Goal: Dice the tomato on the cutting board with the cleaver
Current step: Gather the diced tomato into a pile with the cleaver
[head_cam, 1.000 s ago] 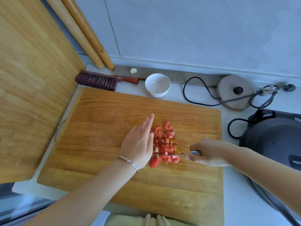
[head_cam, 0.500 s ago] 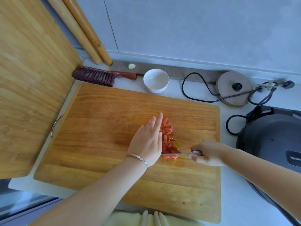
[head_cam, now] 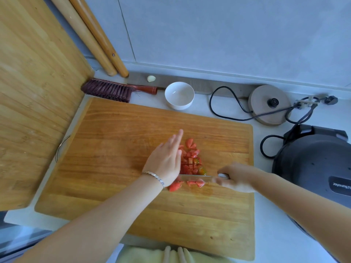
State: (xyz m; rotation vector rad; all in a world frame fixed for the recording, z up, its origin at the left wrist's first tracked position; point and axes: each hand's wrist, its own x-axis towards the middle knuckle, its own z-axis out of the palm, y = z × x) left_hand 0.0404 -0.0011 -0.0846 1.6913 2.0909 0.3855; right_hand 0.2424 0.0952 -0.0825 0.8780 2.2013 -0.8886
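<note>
My right hand [head_cam: 235,177] is wrapped tight around the cleaver [head_cam: 197,177] handle, fingers curled closed; only a bit of shiny metal shows at the fist. Blade runs leftward from the fist, seen edge-on as a thin grey strip, down in the tomato [head_cam: 190,162] pile at its near end. My left hand [head_cam: 166,160] is flat and spread, fingers straight and together, pointing away from me, palm edge against the left side of the pile; it grips nothing. Silver bracelet [head_cam: 154,176] on that wrist.

Tomato is already in small red chunks, wet and glossy, a couple of pieces with green-yellow skin on the right side. The pile sits about mid-board, slightly right of centre; a few pieces lie on my side of the blade, the rest beyond it.

Cutting board [head_cam: 114,149] is a big wooden rectangle, warm orange grain, rounded corners, metal loop handle on the left edge. Lies flat on a pale countertop [head_cam: 266,234].

A second, lighter bamboo board [head_cam: 34,92] stands tilted at left. Two wooden rolling pins [head_cam: 91,37] lean in the corner. Dark-bristled brush [head_cam: 108,90] with a red handle lies just beyond the board, a garlic clove [head_cam: 151,78] near it. White ceramic bowl [head_cam: 179,95], round, beside the brush handle. Round kettle base [head_cam: 269,104] with black cord at right, black appliance [head_cam: 313,168] further right.
</note>
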